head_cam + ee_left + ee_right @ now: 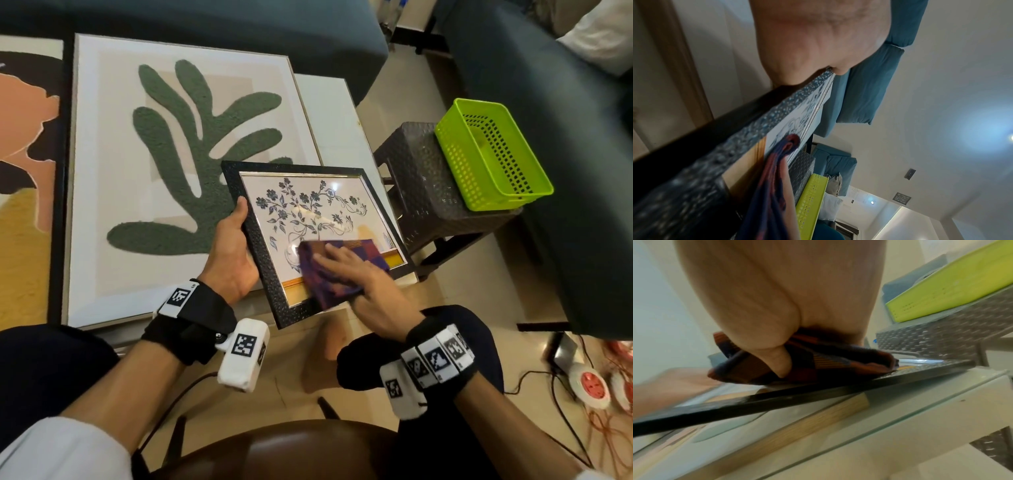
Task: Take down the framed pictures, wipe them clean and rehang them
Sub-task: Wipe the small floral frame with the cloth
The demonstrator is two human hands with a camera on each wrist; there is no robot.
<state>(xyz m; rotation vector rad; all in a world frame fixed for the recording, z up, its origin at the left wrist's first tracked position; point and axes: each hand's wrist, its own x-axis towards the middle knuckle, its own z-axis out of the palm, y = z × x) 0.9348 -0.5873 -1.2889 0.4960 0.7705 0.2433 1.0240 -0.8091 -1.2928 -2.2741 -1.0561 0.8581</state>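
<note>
A small black-framed flower picture (pixel 301 205) is held tilted over the table's near right corner. My left hand (pixel 233 246) grips its left edge, thumb on the front of the frame (pixel 748 129). My right hand (pixel 356 274) lies flat on a folded purple and orange checked cloth (pixel 346 263) and presses it onto the lower part of the glass. In the right wrist view the cloth (pixel 818 365) is bunched under my palm on the black frame (pixel 777 399). A large white-framed picture of a green leaf shape (pixel 178 164) lies flat on the table behind.
Another picture in orange and yellow (pixel 24 164) lies at the far left. The white glass-topped table (pixel 329 113) carries the big frames. A green plastic basket (pixel 493 150) sits on a dark stool (pixel 431 192) to the right. Dark sofas stand behind and right. Power sockets (pixel 592 383) lie on the floor.
</note>
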